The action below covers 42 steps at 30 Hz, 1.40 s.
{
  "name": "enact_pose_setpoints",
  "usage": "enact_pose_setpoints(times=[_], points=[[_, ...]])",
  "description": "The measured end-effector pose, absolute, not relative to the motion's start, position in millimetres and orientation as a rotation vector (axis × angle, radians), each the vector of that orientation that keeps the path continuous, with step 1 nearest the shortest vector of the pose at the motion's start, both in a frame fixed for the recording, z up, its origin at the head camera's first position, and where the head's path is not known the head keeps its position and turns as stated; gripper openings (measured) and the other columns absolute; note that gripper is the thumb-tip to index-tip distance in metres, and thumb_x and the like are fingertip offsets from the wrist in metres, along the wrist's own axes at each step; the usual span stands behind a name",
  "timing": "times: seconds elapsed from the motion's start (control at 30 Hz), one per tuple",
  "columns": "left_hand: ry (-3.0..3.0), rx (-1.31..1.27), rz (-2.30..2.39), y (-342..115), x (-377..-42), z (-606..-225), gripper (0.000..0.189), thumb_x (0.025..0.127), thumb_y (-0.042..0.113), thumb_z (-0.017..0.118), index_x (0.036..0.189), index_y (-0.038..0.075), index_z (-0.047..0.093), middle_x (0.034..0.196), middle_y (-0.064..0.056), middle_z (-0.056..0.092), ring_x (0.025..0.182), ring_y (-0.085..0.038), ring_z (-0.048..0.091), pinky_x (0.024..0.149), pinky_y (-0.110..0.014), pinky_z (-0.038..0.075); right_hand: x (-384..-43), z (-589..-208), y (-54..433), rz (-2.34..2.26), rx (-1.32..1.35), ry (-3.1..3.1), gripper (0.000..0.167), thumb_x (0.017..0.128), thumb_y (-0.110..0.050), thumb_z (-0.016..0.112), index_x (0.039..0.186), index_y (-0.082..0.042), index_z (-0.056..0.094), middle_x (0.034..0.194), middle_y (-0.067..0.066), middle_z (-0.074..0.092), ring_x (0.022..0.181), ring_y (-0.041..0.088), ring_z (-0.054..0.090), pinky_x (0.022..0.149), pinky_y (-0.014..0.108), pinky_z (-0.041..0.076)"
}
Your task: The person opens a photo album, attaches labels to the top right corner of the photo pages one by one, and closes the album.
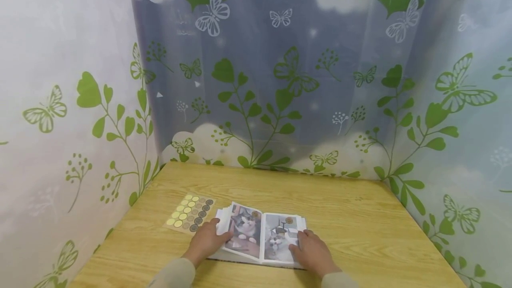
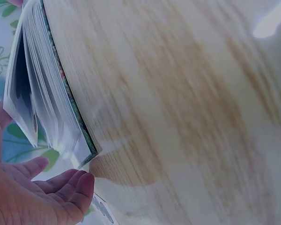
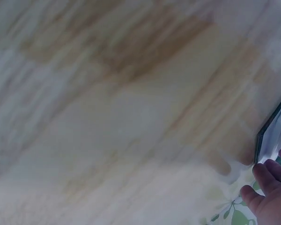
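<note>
A book [image 1: 262, 239] lies open on the table, its two pages filled with cat pictures and a small brown round sticker near the top of each. At its left edge, my left hand [image 1: 207, 240] holds the raised pages, thumb over the page. In the left wrist view that hand's fingers [image 2: 77, 187] reach the corner of the patterned cover, and loose leaves fan apart above it. My right hand [image 1: 314, 250] grips the right edge, thumb on the right page. In the right wrist view its fingertips [image 3: 267, 173] meet the dark cover edge; the thumb is out of sight there.
A sheet of round stickers [image 1: 190, 212] in yellow, tan and dark grey lies left of the book, beside my left hand. The wood-grain table [image 1: 360, 217] extends beyond the book to a curtain [image 1: 256, 114] printed with leaves and butterflies, which also hangs at both sides.
</note>
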<state>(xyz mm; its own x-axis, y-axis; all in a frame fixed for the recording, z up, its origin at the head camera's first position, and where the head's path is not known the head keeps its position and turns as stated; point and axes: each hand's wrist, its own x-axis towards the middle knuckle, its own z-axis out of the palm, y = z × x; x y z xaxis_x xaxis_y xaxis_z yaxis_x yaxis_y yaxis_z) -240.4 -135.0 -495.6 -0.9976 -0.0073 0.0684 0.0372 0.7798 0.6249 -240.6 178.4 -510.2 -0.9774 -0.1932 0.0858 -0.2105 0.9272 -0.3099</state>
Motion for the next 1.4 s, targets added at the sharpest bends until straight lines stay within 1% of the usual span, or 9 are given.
enact_pose_setpoints(times=[0.23, 0.47, 0.63, 0.7, 0.87, 0.97, 1.1, 1.4], points=[[-2.916, -0.014, -1.038, -135.3, -240.7, -494.2, 0.075, 0.087, 0.043, 0.071, 0.135, -0.011, 0.049, 0.127, -0.036, 0.054, 0.118, -0.053, 0.051, 0.099, -0.062, 0.041, -242.1, -509.7, 181.1, 0.49, 0.32, -3.038, 0.057, 0.093, -0.033, 0.065, 0.127, 0.012, 0.057, 0.126, 0.031, 0.056, 0.118, 0.047, 0.054, 0.1, 0.06, 0.042], [-2.919, -0.001, -1.061, -135.9, -241.9, -494.3, 0.075, 0.088, 0.043, 0.071, 0.135, -0.011, 0.049, 0.129, -0.035, 0.054, 0.119, -0.053, 0.05, 0.1, -0.063, 0.04, -242.3, -507.7, 180.3, 0.496, 0.3, -3.046, 0.058, 0.093, -0.032, 0.066, 0.128, 0.012, 0.056, 0.124, 0.03, 0.057, 0.116, 0.047, 0.055, 0.099, 0.06, 0.042], [-2.923, 0.011, -1.078, -135.4, -240.4, -490.6, 0.075, 0.088, 0.042, 0.071, 0.135, -0.011, 0.048, 0.129, -0.035, 0.054, 0.119, -0.054, 0.05, 0.099, -0.063, 0.04, -243.1, -507.1, 179.6, 0.483, 0.284, -3.064, 0.059, 0.092, -0.033, 0.066, 0.129, 0.011, 0.055, 0.125, 0.031, 0.056, 0.117, 0.047, 0.054, 0.1, 0.059, 0.041], [-2.921, 0.008, -1.078, -135.3, -239.9, -489.6, 0.074, 0.088, 0.041, 0.072, 0.135, -0.012, 0.049, 0.128, -0.036, 0.054, 0.119, -0.054, 0.05, 0.099, -0.063, 0.041, -243.0, -506.8, 179.7, 0.485, 0.283, -3.066, 0.059, 0.092, -0.034, 0.065, 0.13, 0.011, 0.055, 0.129, 0.031, 0.055, 0.12, 0.048, 0.052, 0.102, 0.06, 0.04], [-2.912, 0.003, -1.069, -134.9, -240.0, -490.8, 0.073, 0.086, 0.039, 0.073, 0.133, -0.012, 0.05, 0.126, -0.035, 0.055, 0.117, -0.053, 0.052, 0.098, -0.062, 0.042, -240.9, -506.5, 179.5, 0.517, 0.358, -3.031, 0.056, 0.093, -0.029, 0.064, 0.133, 0.009, 0.054, 0.14, 0.032, 0.046, 0.13, 0.048, 0.043, 0.108, 0.059, 0.034], [-2.907, 0.004, -1.068, -134.2, -239.2, -489.9, 0.072, 0.086, 0.036, 0.075, 0.132, -0.013, 0.05, 0.126, -0.036, 0.056, 0.116, -0.053, 0.052, 0.098, -0.062, 0.042, -240.0, -508.3, 177.4, 0.562, 0.437, -2.987, 0.05, 0.095, -0.025, 0.063, 0.133, 0.008, 0.055, 0.142, 0.032, 0.045, 0.132, 0.047, 0.042, 0.11, 0.058, 0.033], [-2.906, 0.01, -1.08, -133.5, -238.2, -487.7, 0.071, 0.085, 0.034, 0.076, 0.131, -0.014, 0.051, 0.126, -0.036, 0.055, 0.117, -0.053, 0.052, 0.099, -0.061, 0.042, -238.2, -511.1, 174.6, 0.603, 0.527, -2.942, 0.049, 0.095, -0.025, 0.062, 0.13, 0.009, 0.057, 0.138, 0.033, 0.048, 0.13, 0.048, 0.044, 0.108, 0.058, 0.035], [-2.898, 0.105, -1.221, -133.3, -245.0, -489.3, 0.076, 0.083, 0.031, 0.079, 0.131, -0.018, 0.048, 0.132, -0.038, 0.05, 0.124, -0.054, 0.046, 0.105, -0.06, 0.037, -239.7, -511.6, 173.4, 0.59, 0.552, -2.955, 0.051, 0.094, -0.025, 0.064, 0.128, 0.012, 0.057, 0.134, 0.035, 0.05, 0.128, 0.049, 0.046, 0.108, 0.058, 0.035]])
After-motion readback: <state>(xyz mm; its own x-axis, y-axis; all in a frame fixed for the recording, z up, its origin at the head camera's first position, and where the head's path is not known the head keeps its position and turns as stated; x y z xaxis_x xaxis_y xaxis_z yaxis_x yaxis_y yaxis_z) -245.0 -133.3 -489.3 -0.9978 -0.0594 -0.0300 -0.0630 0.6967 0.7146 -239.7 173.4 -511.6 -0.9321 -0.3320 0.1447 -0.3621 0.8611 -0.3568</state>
